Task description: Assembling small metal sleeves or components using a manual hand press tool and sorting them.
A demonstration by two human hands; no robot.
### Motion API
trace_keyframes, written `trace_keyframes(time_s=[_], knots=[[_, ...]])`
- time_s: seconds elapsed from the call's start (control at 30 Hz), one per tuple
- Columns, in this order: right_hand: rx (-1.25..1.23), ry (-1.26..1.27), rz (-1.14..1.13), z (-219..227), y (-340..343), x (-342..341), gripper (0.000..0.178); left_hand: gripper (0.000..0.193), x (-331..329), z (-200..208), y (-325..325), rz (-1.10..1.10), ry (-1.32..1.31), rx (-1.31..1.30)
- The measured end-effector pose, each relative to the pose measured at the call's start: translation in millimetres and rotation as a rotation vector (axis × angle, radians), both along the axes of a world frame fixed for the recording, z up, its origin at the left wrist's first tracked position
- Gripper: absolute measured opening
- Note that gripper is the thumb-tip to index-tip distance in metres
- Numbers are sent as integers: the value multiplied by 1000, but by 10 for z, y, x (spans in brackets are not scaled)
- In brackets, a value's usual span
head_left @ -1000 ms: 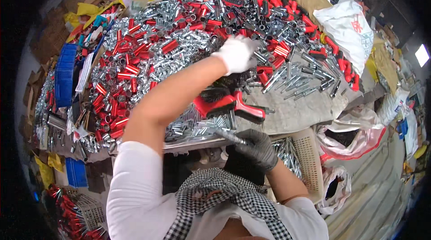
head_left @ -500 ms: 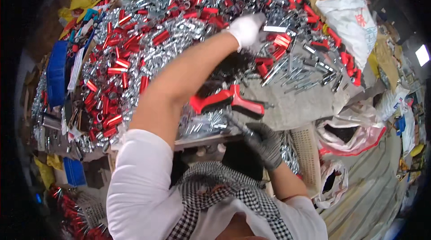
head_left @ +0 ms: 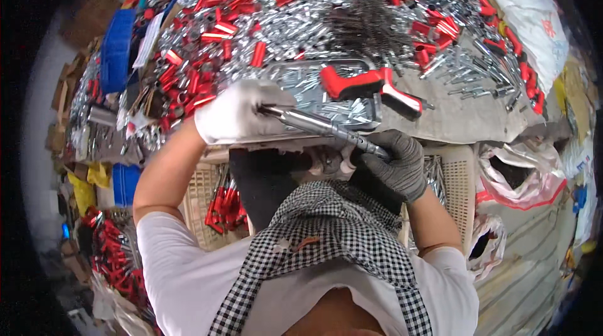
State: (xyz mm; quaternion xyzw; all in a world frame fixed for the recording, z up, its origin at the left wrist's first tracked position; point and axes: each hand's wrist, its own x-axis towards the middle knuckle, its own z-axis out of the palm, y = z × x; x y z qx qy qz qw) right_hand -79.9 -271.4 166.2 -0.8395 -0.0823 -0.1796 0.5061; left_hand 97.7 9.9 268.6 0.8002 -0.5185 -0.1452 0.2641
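Observation:
A slim silvery metal tube [head_left: 317, 125] with small holes along its side lies slantwise across my front, above the near table edge. My right hand [head_left: 402, 163], in a grey knit glove, is closed round its right, lower end. At the other end, my left hand [head_left: 235, 113] in a white glove curls its fingers about the tube's dark tip; whether it also holds a small part is hidden. Just beyond the tube are a grey tray [head_left: 375, 110] of small metal pins and a red-and-black pistol-shaped tool [head_left: 352, 85].
A heap of silvery metal parts [head_left: 295, 28] and red sleeves [head_left: 258, 54] covers the table, with dark thin pieces [head_left: 367, 25] in it. Metal rods [head_left: 477, 78] lie at right. Cream baskets [head_left: 461, 179] stand below the edge. White sacks [head_left: 534, 28] are at right, a blue bin [head_left: 116, 50] at left.
My left hand has come back from the far part of the heap to the tube's end. My right hand has brought the tube up level across my front. The view has shifted.

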Motion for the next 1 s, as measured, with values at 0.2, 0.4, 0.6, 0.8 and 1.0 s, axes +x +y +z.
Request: trace_keyframes(time_s=[0.2, 0.4, 0.6, 0.8, 1.0], knots=[[-44, 65, 235, -9, 461, 56, 38, 28, -619, -150, 273, 29, -40, -90], [-13, 255, 229, -112, 892, 21, 77, 32, -845, -563, 254, -35, -61, -123], [-188, 397, 209, 55, 720, 118, 42, 38, -499, -724, -64, -140, -52, -97], [-71, 378, -16, -6, 274, 108, 36, 39, 269, -984, -640, 219, -307, 95], [-172, 435, -51, 97, 267, 121, 39, 26, 278, -992, -753, 307, -293, 113]])
